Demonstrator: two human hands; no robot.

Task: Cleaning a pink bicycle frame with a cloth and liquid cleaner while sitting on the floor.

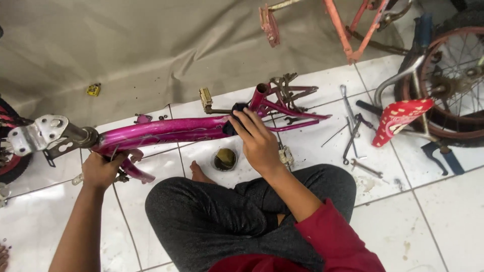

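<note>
Crossed legs in grey trousers [237, 216] nearest cam; person sits on white tile floor [413, 221], red sleeve [333, 236] on R arm. Magenta bike frame [166, 130] lies just ahead of knees, long axis running L–R across view, head tube end w/ grey bracket [38, 133] to L, seat tube to R. Left hand [102, 170] closed around lower tube near head end, gripping from below. Right hand [258, 141] narrow, fingers pressing a dark cloth [233, 121] onto frame near bottom bracket; R hand nearer the crank end. Small round tin [225, 159] on floor under frame, betw. hands. Wrenches [353, 133] scattered to R, red spotted saddle [401, 117] beyond. Olive tarp [151, 45] behind; spoked wheel [454, 80] far R.
</note>
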